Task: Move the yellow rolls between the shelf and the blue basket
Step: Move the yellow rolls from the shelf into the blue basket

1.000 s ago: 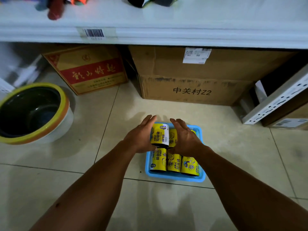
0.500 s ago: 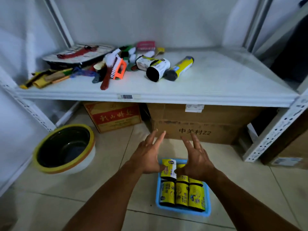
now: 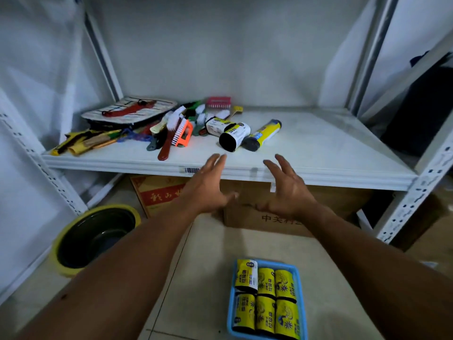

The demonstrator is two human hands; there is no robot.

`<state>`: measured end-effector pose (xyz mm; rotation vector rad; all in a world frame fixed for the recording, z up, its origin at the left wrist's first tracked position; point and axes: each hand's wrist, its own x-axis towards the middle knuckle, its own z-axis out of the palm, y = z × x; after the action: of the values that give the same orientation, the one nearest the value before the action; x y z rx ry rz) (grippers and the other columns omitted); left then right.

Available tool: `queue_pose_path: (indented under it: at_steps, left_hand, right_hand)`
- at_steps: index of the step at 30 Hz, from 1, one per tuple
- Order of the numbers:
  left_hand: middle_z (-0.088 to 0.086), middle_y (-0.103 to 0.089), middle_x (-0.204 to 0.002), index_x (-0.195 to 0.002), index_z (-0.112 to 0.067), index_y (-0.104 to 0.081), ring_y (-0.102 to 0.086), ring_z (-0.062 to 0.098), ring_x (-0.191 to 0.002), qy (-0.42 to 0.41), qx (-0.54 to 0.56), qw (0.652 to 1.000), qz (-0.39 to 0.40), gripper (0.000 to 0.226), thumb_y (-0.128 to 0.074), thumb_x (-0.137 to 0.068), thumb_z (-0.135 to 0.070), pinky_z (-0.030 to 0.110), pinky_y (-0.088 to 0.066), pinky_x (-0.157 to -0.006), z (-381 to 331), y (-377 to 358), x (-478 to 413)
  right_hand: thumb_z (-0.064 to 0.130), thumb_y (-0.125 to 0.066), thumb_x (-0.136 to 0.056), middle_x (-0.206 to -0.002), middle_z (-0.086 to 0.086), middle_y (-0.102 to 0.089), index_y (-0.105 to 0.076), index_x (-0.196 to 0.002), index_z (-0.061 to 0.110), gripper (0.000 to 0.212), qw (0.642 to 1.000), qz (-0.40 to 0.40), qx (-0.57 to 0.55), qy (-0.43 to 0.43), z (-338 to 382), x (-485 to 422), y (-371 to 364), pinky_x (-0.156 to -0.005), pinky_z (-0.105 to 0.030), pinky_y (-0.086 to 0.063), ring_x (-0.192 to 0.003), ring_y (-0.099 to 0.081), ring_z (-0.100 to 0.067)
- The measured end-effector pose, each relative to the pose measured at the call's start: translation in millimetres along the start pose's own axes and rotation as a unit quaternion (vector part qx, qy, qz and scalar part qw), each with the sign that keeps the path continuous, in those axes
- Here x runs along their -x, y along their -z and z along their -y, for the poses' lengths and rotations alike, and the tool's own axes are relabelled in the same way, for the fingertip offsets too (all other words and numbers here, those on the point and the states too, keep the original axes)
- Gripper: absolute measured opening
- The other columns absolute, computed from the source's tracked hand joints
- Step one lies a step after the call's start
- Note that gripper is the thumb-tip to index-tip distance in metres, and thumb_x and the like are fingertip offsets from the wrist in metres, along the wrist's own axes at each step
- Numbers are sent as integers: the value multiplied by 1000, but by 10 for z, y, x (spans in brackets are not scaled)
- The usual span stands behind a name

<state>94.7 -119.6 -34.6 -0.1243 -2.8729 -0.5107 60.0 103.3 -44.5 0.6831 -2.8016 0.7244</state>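
Yellow roll [image 3: 264,132] on shelf [image 3: 318,148] beyond left hand [image 3: 208,190], right hand [image 3: 288,192]; grip apart, empty; risk of hasty grab knocking it off shelf.

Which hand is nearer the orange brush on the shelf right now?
Left. The left hand is at the front edge of the shelf, just right of the orange brush. The right hand is farther right along that edge.

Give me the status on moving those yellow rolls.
Done: six yellow rolls sit in the blue basket. In hand: nothing; the left hand and right hand are open and empty, raised at the shelf edge. Left: one slim yellow roll lies on the shelf beside white-labelled rolls, if it belongs in the basket.
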Motion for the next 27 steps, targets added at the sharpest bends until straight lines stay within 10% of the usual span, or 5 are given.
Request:
queue_pose_path:
  at_steps: [11,17,23,27]
  left_hand:
    - [14,-59,-129,-136,-13,-48,-57,37,-115,171,274,946,-31,63,-61,-75,-23,43,-51,-90,249,-57,-1237]
    - [9,-49,-73,-63,-13,-45,-45,24,-76,252,498,824,-93,30,-65,-52,6,37,-36,-62,261,-137,-1358]
    - [16,-60,-81,-64,-3,-55,-64,31,-87,255,557,784,-103,25,-73,-69,12,49,-53,-94,271,-145,-1264]
    - [18,-69,-104,-106,3,-66,-66,30,-99,250,577,771,-107,36,-76,-72,7,34,-54,-84,228,-120,-1096]
  right_hand:
    - [51,-74,-66,-150,-11,-30,-20,-149,13,106,999,10,-27,-14,338,-1644,-108,-112,-45,-32,-142,-25,-28]
    - [34,-75,-71,-133,-17,-44,-37,-136,10,79,998,41,-26,-45,396,-1819,-301,-90,-35,-42,-122,-47,-33]
    - [20,-76,-71,-115,-13,-56,-48,-118,8,56,994,-47,-101,-2,372,-1612,-320,-75,-29,-42,-100,-56,-29]
    - [18,-77,-68,-107,-10,-61,-51,-108,11,48,981,-80,-176,2,432,-1387,-266,-77,-37,-50,-94,-59,-27]
